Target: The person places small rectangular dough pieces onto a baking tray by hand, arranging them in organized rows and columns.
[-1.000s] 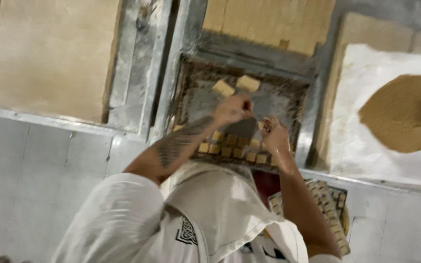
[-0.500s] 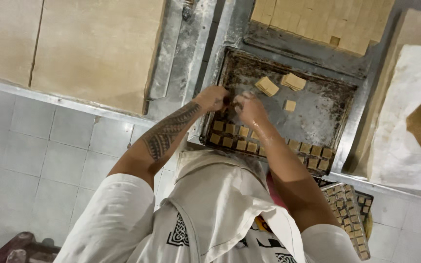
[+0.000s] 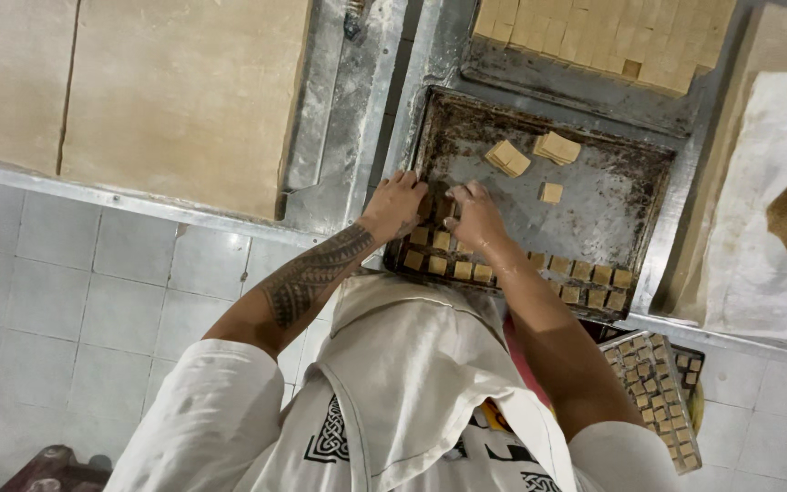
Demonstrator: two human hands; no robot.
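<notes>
The small tan dough squares (image 3: 453, 267) lie in rows along the near edge of a dark, worn baking tray (image 3: 626, 196), packed side by side from its near-left corner toward the right. Both hands work at the left end of those rows. The left hand (image 3: 395, 206) rests palm-down at the tray's near-left corner, fingers spread loosely over the pieces; the right hand (image 3: 474, 215) sits just beside it, fingers curled down onto the squares (whether either hand actually pinches a piece cannot be told, as the fingertips are hidden). The left forearm carries a dark patterned tattoo.

Farther in on the tray lie two small stacks of thin dough squares (image 3: 533, 153) and, near them, a single loose square (image 3: 551, 192). Beyond the tray's far edge is a large sheet of dough cut into a grid (image 3: 594, 36). The tray rests on a metal surface (image 3: 339, 137). To the left lies a broad uncut dough slab (image 3: 175, 91); to the right, a white cloth (image 3: 749, 237). Below the surface's near edge, at the right, is another tray filled with squares (image 3: 658, 392) over a tiled floor (image 3: 75, 310).
</notes>
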